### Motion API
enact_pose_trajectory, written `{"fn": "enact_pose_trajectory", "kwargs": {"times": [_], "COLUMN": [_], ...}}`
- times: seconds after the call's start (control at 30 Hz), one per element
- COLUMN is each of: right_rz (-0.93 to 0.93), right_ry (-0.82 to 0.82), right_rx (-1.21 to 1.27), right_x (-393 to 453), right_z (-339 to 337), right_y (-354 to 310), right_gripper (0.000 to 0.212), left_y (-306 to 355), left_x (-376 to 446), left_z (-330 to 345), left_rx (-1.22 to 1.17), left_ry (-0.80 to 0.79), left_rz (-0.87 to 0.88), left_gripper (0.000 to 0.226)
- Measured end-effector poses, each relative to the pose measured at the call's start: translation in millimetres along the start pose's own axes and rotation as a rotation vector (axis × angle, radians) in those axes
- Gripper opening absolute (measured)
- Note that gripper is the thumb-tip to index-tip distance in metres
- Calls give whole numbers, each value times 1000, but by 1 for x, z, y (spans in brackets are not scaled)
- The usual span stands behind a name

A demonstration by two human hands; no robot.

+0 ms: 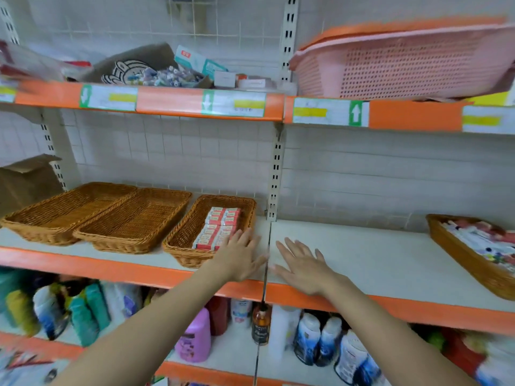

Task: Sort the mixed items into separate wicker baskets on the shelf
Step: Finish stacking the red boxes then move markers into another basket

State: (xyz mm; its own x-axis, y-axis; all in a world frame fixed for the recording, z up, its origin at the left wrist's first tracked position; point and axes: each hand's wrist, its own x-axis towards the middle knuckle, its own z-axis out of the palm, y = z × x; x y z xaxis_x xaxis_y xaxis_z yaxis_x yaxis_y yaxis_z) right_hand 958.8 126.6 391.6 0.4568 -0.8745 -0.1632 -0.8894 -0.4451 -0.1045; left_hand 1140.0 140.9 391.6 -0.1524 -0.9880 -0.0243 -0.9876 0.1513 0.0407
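Note:
Three wicker baskets stand in a row on the middle shelf's left half. The left basket (41,218) and the middle basket (133,221) hold nothing. The third basket (184,232) holds rows of red-and-white small boxes (220,227). A fourth wicker basket (459,254) at the far right holds mixed items (485,240). My left hand (239,257) is flat with fingers spread, at the third basket's right front corner. My right hand (303,266) hovers flat over the bare white shelf (362,252), holding nothing.
Pink and orange plastic baskets (404,62) sit on the upper right shelf. The upper left shelf carries a brown bag (133,65) and small packets. Bottles (195,335) fill the shelf below. A cardboard box (25,182) stands at the far left.

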Motion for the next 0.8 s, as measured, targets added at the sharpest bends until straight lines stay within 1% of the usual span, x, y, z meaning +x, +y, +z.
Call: {"fn": "enact_pose_trajectory", "kwargs": {"times": [0.27, 0.57, 0.8], "right_rz": [113, 246, 323], "right_ry": [47, 47, 55], "right_rx": [-39, -16, -25], "right_x": [-21, -30, -51], "right_z": [-6, -3, 2], "right_y": [47, 103, 171], "right_gripper": [69, 71, 69], "left_y": [48, 101, 169], "left_x": [25, 71, 101], "left_z": [-6, 3, 8], "left_rx": [110, 111, 115], "left_ry": [10, -25, -44], "left_rz": [121, 250, 319], "left_gripper": [65, 67, 68]}}
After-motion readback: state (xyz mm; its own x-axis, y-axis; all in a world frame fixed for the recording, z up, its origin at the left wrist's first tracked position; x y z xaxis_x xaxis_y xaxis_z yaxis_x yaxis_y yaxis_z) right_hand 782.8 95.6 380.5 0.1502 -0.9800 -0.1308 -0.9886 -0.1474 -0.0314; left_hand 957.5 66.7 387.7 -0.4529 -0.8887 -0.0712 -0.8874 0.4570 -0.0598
